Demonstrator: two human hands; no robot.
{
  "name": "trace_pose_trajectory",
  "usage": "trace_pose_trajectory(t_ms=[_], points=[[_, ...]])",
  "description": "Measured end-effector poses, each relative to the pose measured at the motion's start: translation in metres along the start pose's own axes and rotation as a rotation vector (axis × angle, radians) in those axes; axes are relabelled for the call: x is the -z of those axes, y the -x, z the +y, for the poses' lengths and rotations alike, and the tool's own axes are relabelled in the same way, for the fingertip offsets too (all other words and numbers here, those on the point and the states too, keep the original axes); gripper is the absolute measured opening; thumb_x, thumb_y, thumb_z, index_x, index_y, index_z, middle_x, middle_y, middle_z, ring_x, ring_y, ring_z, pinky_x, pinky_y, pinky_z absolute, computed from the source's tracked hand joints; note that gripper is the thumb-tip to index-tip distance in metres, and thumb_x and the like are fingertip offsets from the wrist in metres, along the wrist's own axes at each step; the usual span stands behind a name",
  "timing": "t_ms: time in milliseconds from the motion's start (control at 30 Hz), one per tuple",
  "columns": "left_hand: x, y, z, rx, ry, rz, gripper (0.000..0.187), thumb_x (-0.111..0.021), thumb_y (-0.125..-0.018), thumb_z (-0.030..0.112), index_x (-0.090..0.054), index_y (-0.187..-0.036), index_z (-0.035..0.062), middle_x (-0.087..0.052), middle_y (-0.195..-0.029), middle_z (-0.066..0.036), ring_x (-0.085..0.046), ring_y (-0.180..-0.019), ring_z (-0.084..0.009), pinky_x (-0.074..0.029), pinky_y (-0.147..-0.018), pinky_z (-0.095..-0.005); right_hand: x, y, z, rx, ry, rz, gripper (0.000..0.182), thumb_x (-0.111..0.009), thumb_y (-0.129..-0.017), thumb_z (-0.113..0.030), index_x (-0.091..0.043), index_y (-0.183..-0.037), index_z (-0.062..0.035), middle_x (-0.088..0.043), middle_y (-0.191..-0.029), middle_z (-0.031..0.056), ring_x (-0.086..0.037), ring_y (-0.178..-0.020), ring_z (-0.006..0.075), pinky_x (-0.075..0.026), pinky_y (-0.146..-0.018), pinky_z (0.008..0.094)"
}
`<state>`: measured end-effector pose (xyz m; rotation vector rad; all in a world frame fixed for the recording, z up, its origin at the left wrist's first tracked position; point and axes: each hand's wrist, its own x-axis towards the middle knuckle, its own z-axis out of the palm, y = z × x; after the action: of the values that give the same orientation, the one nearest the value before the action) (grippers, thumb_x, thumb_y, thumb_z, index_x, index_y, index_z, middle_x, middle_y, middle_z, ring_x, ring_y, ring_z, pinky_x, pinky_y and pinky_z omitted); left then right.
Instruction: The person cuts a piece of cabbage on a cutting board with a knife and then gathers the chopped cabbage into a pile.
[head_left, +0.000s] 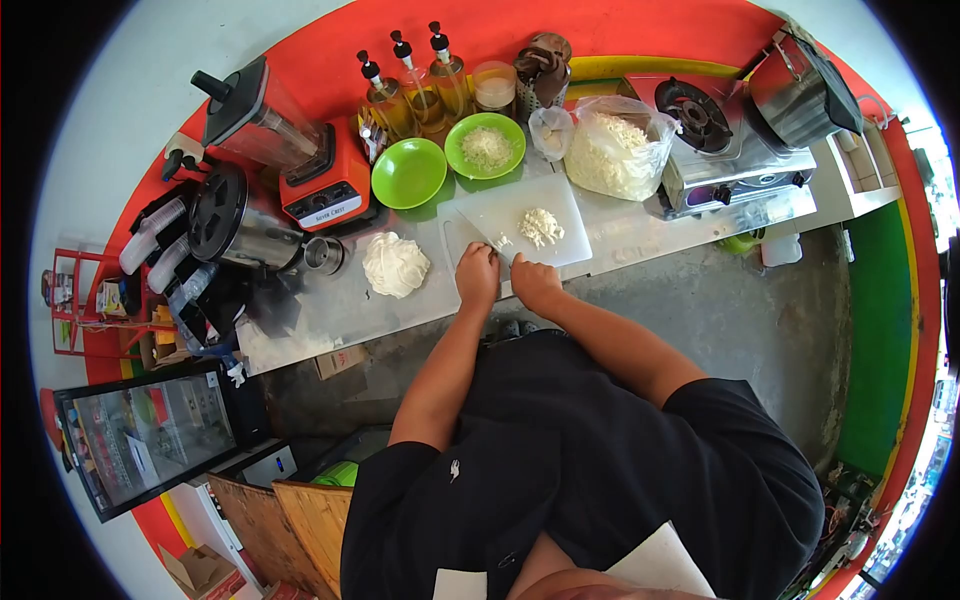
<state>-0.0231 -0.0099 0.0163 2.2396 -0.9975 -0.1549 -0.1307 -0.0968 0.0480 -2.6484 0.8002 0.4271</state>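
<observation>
My right hand (537, 284) is closed around the handle end of a knife (484, 228), whose blade slants up and left over the white cutting board (572, 222). My left hand (477, 276) is curled shut at the board's near edge, close beside the knife; what its fingers hold, if anything, is hidden. A small pile of chopped white pieces (541, 228) lies on the board, with a few bits near the blade. Left of the board, a white lumpy mass (396, 265), perhaps a bag, sits on the metal counter (340, 322).
Behind the board stand a green bowl (409, 174), another green bowl (503, 134) with pale shreds, and a plastic bag (620, 150) of white pieces. A red blender (322, 192) and pump bottles (408, 95) are to the left, a gas stove (738, 165) to the right.
</observation>
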Motion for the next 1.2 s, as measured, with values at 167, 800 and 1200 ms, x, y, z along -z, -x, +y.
trace_pose_trajectory(t_ms=[167, 800, 1200], points=[[0.000, 0.002, -0.001, -0.017, 0.004, -0.002, 0.011, -0.065, -0.087, 0.011, -0.071, -0.090, 0.0025, -0.069, -0.104, -0.010, -0.068, -0.092, -0.0340, -0.055, -0.082, -0.0440, 0.004, -0.007, 0.000, 0.019, 0.017, 0.016, 0.015, -0.056, -0.098, -0.015, -0.052, -0.105, -0.0017, -0.075, -0.094, 0.0212, -0.075, -0.090, 0.0345, -0.060, -0.078, 0.0435], [0.001, 0.003, 0.003, 0.018, 0.010, 0.000, 0.013, -0.064, -0.086, 0.009, -0.072, -0.094, 0.0035, -0.068, -0.105, -0.010, -0.064, -0.100, -0.0324, -0.053, -0.086, -0.0428, 0.009, 0.005, 0.000, -0.009, 0.041, -0.069, 0.020, -0.059, -0.095, -0.016, -0.053, -0.107, -0.0011, -0.075, -0.097, 0.0204, -0.076, -0.092, 0.0324, -0.059, -0.077, 0.0417], [0.007, 0.009, -0.005, 0.006, -0.046, 0.064, 0.019, -0.072, -0.084, 0.015, -0.076, -0.101, 0.0098, -0.067, -0.105, -0.006, -0.061, -0.100, -0.0295, -0.049, -0.090, -0.0417, 0.004, 0.014, 0.019, -0.104, -0.149, -0.041, 0.033, -0.050, -0.104, -0.032, -0.052, -0.111, 0.0000, -0.073, -0.100, 0.0241, -0.071, -0.098, 0.0421, -0.056, -0.087, 0.0497]])
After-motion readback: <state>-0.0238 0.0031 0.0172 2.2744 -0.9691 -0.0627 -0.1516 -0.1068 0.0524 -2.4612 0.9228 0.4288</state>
